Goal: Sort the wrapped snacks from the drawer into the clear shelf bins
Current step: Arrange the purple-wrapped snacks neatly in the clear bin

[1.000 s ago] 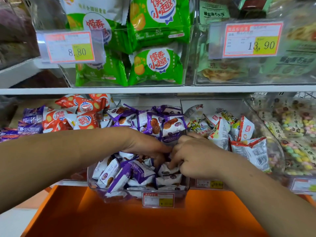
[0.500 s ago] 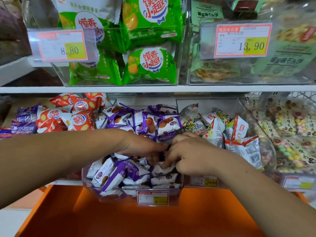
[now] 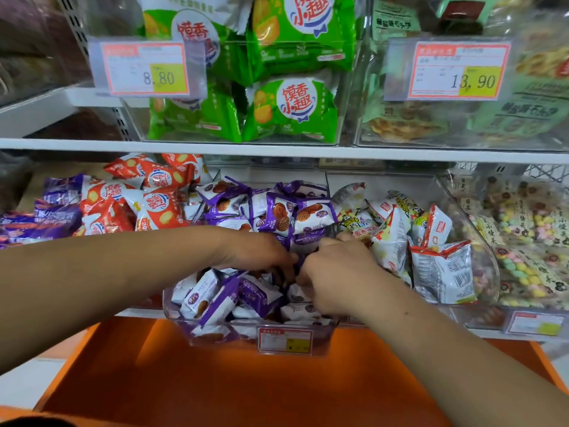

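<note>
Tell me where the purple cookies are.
In the head view, the purple cookie packs fill the middle clear bin, between red packs on the left and white packs on the right.

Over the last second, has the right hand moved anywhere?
No. The right hand stays in the purple-snack bin, same spot above its price tag.

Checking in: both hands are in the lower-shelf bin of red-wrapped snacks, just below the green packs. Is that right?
Not quite. The head view shows the left hand and right hand in the bin of purple-and-white wrapped snacks; the red-wrapped snacks lie further left. The rest holds: lower shelf, below the green packs.
</note>
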Motion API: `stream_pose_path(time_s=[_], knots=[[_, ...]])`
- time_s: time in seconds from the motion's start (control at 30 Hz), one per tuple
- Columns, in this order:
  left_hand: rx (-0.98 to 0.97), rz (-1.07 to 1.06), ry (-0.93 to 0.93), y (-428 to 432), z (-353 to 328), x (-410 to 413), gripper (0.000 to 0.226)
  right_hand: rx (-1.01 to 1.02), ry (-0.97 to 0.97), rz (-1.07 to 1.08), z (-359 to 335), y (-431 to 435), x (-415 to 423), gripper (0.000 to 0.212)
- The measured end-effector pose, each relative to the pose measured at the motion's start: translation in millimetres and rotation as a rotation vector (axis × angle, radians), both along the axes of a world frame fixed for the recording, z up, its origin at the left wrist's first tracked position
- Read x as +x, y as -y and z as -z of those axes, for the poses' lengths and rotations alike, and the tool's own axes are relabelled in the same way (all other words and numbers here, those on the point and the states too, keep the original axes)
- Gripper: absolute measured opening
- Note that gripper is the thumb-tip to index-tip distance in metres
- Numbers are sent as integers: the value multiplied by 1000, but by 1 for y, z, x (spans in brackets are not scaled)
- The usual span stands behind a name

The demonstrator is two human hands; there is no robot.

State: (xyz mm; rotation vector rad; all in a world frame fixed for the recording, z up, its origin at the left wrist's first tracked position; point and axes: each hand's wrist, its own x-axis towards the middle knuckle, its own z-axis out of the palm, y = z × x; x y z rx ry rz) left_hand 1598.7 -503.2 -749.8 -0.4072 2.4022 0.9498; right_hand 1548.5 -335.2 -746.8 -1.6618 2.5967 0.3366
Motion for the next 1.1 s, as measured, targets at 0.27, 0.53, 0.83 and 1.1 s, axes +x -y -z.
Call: stream_pose_path(time_s=[0.27,0.53,0.83,1.1], knots=[[-54,21,-43,5,0,0,45,-120,191,33,-2,-4,-2,27],[-154,170,-129,11,9,-9,20,107,120,-99,-4,-2,-1,30],[-112,230,-206,9,26,-10,24,-700,340,-48,5,-35,-46,35],[-118,220,-246,16,27,-10,17,-644,426,-8,9,-31,-41,30]])
